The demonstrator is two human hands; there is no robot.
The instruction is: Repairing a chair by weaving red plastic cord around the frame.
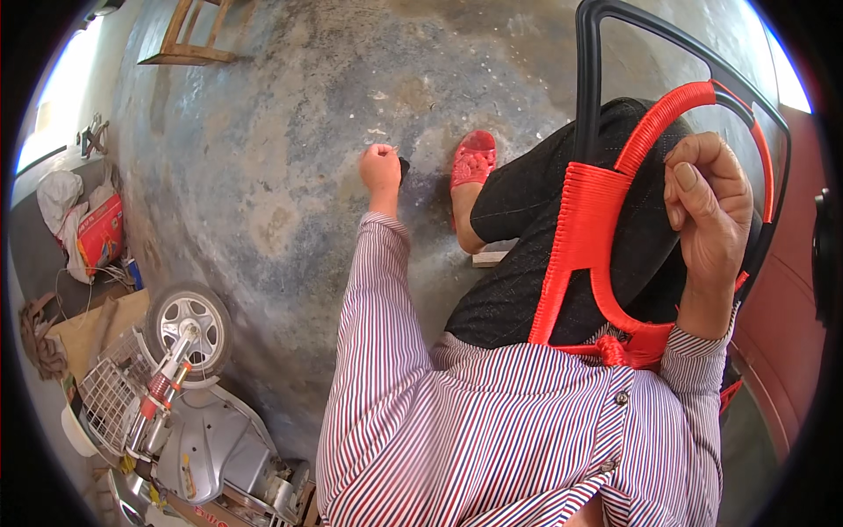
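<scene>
At the right of the view, a black frame (589, 110), partly wound with red cord (587, 211), is set across dark trousers (527, 206). In front of it, the right hand (708, 195) is held with fingers curled and thumb brought toward the forefinger; whether cord is pinched there cannot be told. Near the upper centre, the left hand (381, 169) is closed into a fist, with nothing clearly seen in it; beside it, a dark thing (404, 170) is partly hidden. The frame could be tipped or slid, it is judged, if the legs were shifted, since neither hand is clearly seen to grip it. Turns of cord could be slackened or crossed by uneven pull, and any loose end, if left trailing, could be trapped under the red slipper (475, 158) at upper centre.
</scene>
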